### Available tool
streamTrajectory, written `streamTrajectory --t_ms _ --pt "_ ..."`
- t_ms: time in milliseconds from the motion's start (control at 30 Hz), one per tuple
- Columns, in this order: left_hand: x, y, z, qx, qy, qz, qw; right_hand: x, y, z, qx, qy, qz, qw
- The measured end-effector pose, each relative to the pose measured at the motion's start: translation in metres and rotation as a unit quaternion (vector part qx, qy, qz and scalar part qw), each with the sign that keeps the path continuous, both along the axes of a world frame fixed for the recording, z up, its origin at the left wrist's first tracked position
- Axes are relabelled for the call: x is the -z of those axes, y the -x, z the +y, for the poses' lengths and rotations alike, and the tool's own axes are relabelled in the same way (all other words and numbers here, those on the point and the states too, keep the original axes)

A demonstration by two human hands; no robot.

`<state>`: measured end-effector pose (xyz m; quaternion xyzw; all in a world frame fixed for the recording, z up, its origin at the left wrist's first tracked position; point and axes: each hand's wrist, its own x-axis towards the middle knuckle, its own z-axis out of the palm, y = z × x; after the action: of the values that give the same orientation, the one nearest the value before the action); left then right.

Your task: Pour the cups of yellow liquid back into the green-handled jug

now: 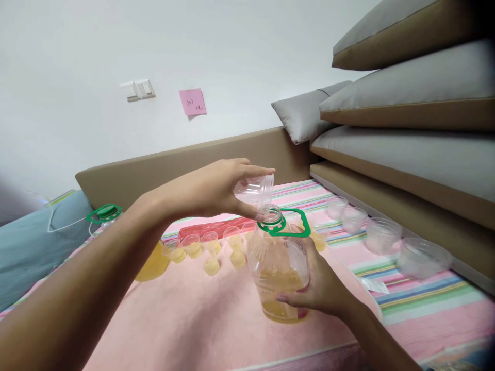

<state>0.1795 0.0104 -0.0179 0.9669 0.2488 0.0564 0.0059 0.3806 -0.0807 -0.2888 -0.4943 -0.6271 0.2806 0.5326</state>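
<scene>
Clear plastic cup (253, 191): thin-walled, smooth, tilted just above the bottle's mouth; your left hand (228, 189) pinches it between thumb and fingers, apparently to angle its opening over the neck. Large bottle (276, 260): transparent, rounded, part-filled with yellow liquid, green handle (305, 222) at its neck; upright on soft pink cloth (170, 324), your right hand's (319, 286) grip curled around its side, seemingly for steadiness. Small cups (211, 266): flared, holding yellow liquid, grouped beyond.
</scene>
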Motion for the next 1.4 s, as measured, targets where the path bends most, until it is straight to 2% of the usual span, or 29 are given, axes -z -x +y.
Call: streamTrajectory --t_ms 667,933,1400 --pt "-0.020 -0.026 -0.011 0.001 -0.071 0.097 0.993 0.000 0.000 0.000 -0.003 -0.004 0.006 1.000" --pt "-0.021 -0.029 -0.009 0.002 -0.054 0.095 0.994 -0.002 0.001 -0.001 -0.006 -0.003 0.010 1.000" --pt "-0.025 -0.036 -0.017 0.038 -0.085 0.144 0.985 -0.002 0.001 0.000 0.002 -0.013 0.003 1.000"
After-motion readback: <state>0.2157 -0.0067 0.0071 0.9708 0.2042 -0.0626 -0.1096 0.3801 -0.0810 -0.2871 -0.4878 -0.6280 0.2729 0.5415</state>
